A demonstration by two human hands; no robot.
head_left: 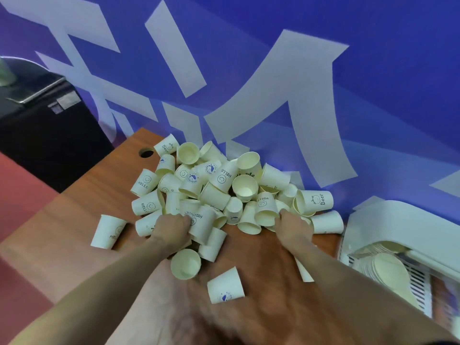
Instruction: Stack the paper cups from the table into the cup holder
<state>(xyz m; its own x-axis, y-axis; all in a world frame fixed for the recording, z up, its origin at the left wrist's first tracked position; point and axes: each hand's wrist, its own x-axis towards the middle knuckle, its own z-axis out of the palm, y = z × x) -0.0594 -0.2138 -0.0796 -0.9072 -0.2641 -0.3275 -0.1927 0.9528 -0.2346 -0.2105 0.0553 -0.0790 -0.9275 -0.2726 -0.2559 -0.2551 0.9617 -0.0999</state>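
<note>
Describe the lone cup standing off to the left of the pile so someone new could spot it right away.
Start at the brown wooden table and find the big pile of paper cups against the blue wall. Left of the left hand, one cup stands apart, upside down, with dark print on its side, unlike the heaped ones.

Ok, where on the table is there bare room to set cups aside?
Bare wood lies left of the pile, between the table's round hole and the lone upright cup. The near middle, between the forearms, holds two stray cups. Crowded: the pile itself, up to the cup holder.
</note>
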